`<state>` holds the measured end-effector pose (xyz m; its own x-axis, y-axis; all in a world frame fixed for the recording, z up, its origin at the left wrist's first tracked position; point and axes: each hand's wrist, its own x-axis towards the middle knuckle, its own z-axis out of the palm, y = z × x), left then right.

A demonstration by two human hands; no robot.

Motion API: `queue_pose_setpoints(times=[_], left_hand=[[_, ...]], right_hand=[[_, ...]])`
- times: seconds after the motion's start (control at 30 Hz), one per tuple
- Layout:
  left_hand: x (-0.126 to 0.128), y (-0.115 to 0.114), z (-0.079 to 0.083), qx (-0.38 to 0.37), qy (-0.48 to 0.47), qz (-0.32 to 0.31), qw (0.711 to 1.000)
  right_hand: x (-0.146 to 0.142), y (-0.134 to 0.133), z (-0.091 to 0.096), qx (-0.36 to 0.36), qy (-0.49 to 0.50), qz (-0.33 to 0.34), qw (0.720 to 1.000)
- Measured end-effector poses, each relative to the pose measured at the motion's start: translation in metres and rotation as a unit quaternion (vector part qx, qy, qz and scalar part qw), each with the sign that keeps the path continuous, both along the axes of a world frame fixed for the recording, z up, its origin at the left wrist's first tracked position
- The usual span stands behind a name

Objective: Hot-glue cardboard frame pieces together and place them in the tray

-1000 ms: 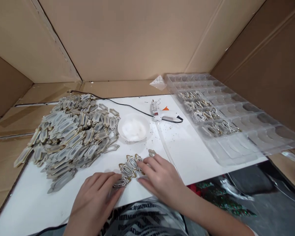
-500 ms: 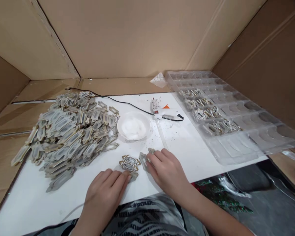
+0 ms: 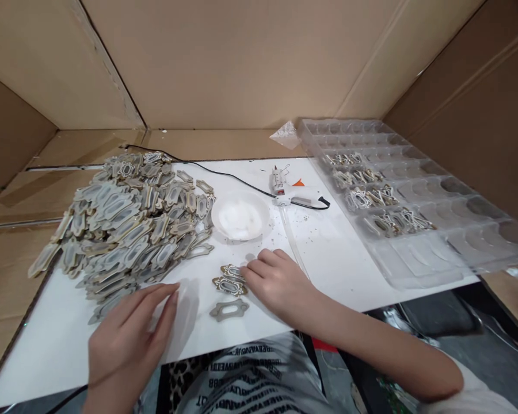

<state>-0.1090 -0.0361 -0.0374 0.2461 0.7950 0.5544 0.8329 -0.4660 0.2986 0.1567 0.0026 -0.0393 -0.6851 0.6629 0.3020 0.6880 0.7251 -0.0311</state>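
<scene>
Grip, left hand: thumb and fingertips drawn close, no piece visible between them; whether they touch, cannot tell. Right hand: fingers curled at the near right end of two patterned frames; hold or mere contact, cannot tell, fingertips partly hidden. Frames lie flat on the white board, crowded edge to edge; one plain grey frame lies just below them, apart from both hands. Likeliest fault, in my judgement: a sideways push from the right fingers riding one frame over its neighbour, since they sit so tight. Grey frame could be knocked askew by the same wrist, or slide off the near edge of the board. Heaped pieces at left look loosely stacked; a brush from the left knuckles might start a slip. Glue gun lies beyond the right hand, its cord passing behind the bowl; a snag there could drag the gun. Heat state unknown.
</scene>
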Motion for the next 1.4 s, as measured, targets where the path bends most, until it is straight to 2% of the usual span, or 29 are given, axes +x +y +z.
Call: queue_pose_setpoints(times=[0.13,0.27,0.4,0.47,0.63,0.7,0.83,0.9,1.07,1.23,1.4], left_hand=[[-0.011,-0.007,0.001,-0.005,0.019,0.021,1.000],[-0.012,-0.013,-0.001,-0.023,0.018,0.001,1.000],[-0.010,-0.012,-0.005,-0.027,0.022,0.002,0.999],[-0.009,-0.011,-0.005,-0.029,0.024,0.005,0.999],[-0.011,-0.010,-0.002,-0.033,0.025,0.031,0.999],[-0.012,-0.012,-0.001,-0.028,0.028,0.033,0.999],[-0.013,-0.019,-0.003,-0.055,0.004,0.034,0.998],[-0.012,-0.025,-0.003,-0.067,-0.001,0.021,0.998],[0.003,-0.035,-0.003,-0.075,0.023,-0.053,0.996],[0.020,-0.036,-0.009,-0.067,0.072,-0.041,0.994],[0.017,-0.037,-0.010,-0.065,0.068,-0.024,0.995]], right_hand=[[0.003,0.004,0.004,-0.007,0.009,-0.047,0.999],[0.004,0.007,0.012,-0.057,-0.003,-0.104,0.993],[0.001,0.007,0.020,-0.132,-0.022,-0.105,0.985],[0.000,0.008,0.021,-0.147,-0.031,-0.102,0.983],[-0.003,0.006,0.018,-0.062,-0.019,-0.116,0.991],[-0.005,0.002,0.018,-0.039,0.021,-0.088,0.995],[-0.010,-0.009,0.018,-0.061,0.031,0.008,0.998],[-0.010,-0.013,0.016,-0.072,0.017,0.020,0.997],[-0.002,-0.017,0.010,-0.073,0.024,0.001,0.997],[0.005,-0.019,0.010,-0.060,0.025,-0.020,0.998],[0.008,-0.022,0.014,-0.024,0.034,-0.064,0.997]])
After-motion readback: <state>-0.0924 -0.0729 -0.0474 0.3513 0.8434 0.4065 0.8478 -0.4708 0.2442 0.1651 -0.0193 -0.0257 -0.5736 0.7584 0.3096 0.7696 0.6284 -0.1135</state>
